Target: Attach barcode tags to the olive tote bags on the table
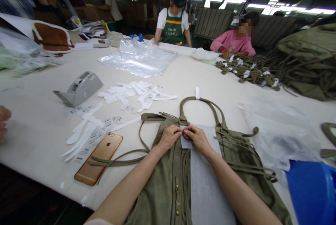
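Observation:
An olive-green handbag (162, 183) lies on the table in front of me, its looped handle (202, 99) standing up with a white paper strip (197, 92) on it. My left hand (170, 136) and my right hand (198, 139) meet at the bag's top edge, fingertips pinched together. Between them is a white tag (186, 143), its upper part hidden by the fingers. A grey sheet (204, 183) runs down the bag's front, under my right forearm. Thin cords (123, 162) trail left across a gold phone (99, 158).
White strips (126, 92), barcode stickers (89, 144) and a grey tape dispenser (81, 88) lie left. Clear plastic bags (141, 57) are farther back. A blue object (312, 190) is at right. Two people (173, 25) are across the table, one by olive straps (246, 69). Another person's hand (4, 121) shows at left.

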### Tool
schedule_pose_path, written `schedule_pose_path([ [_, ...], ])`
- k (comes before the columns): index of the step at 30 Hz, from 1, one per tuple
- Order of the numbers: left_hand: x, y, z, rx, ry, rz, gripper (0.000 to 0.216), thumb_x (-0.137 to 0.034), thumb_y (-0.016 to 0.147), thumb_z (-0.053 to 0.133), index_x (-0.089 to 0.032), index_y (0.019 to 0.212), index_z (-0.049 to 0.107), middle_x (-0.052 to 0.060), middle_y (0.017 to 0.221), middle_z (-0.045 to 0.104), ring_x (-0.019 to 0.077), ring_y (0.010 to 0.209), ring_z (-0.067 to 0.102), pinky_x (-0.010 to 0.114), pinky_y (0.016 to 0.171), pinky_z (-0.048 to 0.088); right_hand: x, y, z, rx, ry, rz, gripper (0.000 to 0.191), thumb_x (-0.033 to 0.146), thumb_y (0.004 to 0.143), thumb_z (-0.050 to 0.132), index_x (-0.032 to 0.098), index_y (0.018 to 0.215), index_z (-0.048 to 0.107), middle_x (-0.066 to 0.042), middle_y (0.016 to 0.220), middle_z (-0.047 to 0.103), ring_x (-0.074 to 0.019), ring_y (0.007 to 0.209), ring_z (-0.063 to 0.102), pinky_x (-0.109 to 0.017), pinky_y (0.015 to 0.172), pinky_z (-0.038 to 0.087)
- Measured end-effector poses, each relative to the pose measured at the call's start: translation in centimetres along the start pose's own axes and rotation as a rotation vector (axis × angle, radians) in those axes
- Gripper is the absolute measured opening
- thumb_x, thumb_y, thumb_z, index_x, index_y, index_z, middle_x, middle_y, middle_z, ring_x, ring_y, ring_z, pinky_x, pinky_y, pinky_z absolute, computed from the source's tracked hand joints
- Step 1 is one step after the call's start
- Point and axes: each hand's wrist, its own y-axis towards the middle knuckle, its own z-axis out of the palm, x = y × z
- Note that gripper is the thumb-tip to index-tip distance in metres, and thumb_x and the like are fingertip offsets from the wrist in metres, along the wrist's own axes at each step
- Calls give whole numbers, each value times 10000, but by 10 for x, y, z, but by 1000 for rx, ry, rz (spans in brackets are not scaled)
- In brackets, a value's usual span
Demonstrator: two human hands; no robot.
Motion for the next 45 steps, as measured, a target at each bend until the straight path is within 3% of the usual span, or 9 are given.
schedule_pose_path([
  [8,-2,0,-2,-1,14,11,125,-182,772,527,-160,762,650,1,702,564,119,693,533,233,683,407,4,-2,1,-7,28,40,325,409,551,695,137,689,583,19,575,571,-86,538,487,-231,558,393],
  [19,-4,2,-1,21,24,-13,109,-135,735,533,-158,684,626,-2,680,554,122,697,530,237,686,408,-6,3,2,58,-113,-34,254,385,605,622,143,653,562,32,521,507,-90,502,417,-234,510,317],
  [25,-6,-1,-3,54,85,13,135,-128,756,481,-149,743,614,14,731,554,132,742,527,248,715,417,-11,4,2,55,-152,-67,272,418,644,586,152,668,535,34,535,490,-96,512,417,-239,512,321],
  [35,1,-1,7,1,213,-1,135,-104,753,465,-151,707,583,22,722,553,139,726,522,260,710,418,-10,5,6,-35,-126,3,298,422,544,639,143,606,556,22,507,515,-93,490,428,-241,504,343],
  [45,-4,2,6,13,178,-1,137,-137,749,457,-159,682,574,13,686,538,135,703,524,259,696,415,-20,11,5,-16,-290,-85,188,342,659,525,158,626,534,25,521,514,-96,496,451,-234,508,379],
])
